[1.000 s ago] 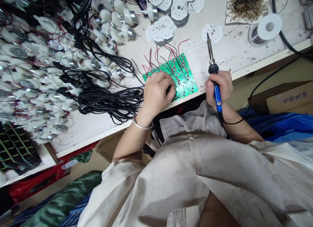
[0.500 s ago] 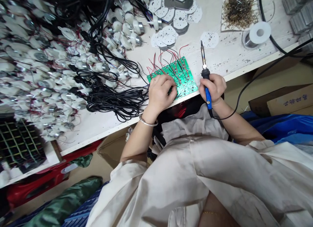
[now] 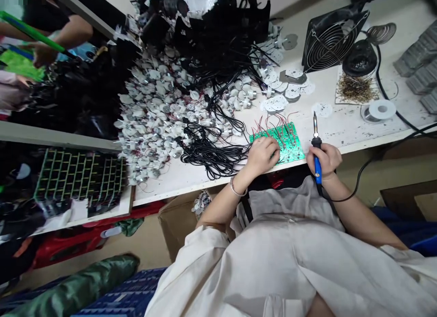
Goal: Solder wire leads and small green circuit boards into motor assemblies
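My left hand [image 3: 262, 155] rests with curled fingers on the left part of a green circuit board [image 3: 292, 149]. Whatever its fingertips pinch, if anything, is hidden. Thin red and black wires [image 3: 277, 122] stick up from the board's far side. In my right hand [image 3: 329, 160] is a soldering iron [image 3: 317, 167] with a blue handle, its tip pointing up and away from me. The iron is right of the board, apart from it. Bundled black cables [image 3: 215, 157] lie left of my left hand.
White plastic parts with small motors [image 3: 153, 121] are heaped to the left. White octagonal boards [image 3: 274, 103] lie behind the green board. A solder spool [image 3: 380, 110], a tray of brown debris [image 3: 357, 89] and a fan [image 3: 329, 41] stand right. Another person's hand [image 3: 44, 53] shows top left.
The camera has swung up and left, so the scene sits lower and further right, and the fan and another person appear. Both hands keep their places by the board.
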Demonstrator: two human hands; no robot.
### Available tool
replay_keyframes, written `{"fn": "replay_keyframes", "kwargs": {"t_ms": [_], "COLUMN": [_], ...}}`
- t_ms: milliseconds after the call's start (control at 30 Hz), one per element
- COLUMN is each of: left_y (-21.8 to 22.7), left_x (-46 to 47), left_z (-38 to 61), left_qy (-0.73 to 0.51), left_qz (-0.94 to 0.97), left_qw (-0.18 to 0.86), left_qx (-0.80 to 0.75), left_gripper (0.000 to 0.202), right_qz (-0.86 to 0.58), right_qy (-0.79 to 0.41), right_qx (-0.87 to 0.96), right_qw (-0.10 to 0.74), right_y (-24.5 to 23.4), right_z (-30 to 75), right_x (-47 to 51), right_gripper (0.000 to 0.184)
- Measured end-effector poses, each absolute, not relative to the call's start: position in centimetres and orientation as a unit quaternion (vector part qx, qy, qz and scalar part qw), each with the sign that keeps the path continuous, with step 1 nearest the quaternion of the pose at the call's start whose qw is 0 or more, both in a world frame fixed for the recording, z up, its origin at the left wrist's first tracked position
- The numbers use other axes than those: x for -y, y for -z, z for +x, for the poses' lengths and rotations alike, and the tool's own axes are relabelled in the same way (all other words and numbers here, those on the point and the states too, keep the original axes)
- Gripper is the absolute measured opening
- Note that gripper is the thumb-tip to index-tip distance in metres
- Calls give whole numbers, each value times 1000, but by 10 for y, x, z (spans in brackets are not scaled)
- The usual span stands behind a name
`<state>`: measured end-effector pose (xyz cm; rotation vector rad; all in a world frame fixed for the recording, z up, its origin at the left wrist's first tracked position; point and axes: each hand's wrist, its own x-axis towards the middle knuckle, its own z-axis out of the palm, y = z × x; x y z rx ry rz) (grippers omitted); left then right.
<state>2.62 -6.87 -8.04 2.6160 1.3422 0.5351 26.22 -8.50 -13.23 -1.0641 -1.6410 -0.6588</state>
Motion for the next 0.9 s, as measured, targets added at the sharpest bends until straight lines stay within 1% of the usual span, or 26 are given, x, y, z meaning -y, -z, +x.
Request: {"fn": "replay_keyframes", "kwargs": {"t_ms": [133,200,267,400,433,467,533,600,667,767,833,900], "left_y": [66,51,37,26,27,29,31,24,5,-43,-73,-89], "left_x": [75,65,35,-65,-89,-109,-134,-141,-134,-108,-81,-49], "left_z": [20,7,-13,-57,-66,-73,-81,-83,-86,-103,-124,-147], "left_qy": [-145,-151,-179,-241,-242,-226,-155,-95,-87,-132,-184,-219], "left_qz": [898,910,898,778,735,697,677,701,720,709,759,804], "left_qw": [81,100,105,5,-19,-30,-14,-6,-33,-100,-175,-210], "left_qx": [-407,-374,-387,-580,-634,-680,-720,-707,-688,-686,-599,-510], "left_gripper": [24,28,29,21,24,30,27,23,27,39,38,40], "right_qz": [-454,-456,-457,-459,-462,-467,-471,-470,-474,-496,-520,-543], "right_qy": [283,271,255,260,268,273,271,259,248,230,219,212], "right_qx": [682,683,686,690,689,688,686,687,687,688,688,685], "right_qw": [499,502,506,496,489,484,483,490,492,477,457,437], "right_y": [134,135,135,136,136,135,135,135,138,148,155,158], "right_z": [262,261,260,260,260,260,259,258,258,260,262,262], "right_x": [87,88,89,89,89,89,90,90,91,92,93,93], "right_gripper": [10,12,15,13,13,13,13,14,15,15,13,13]}}
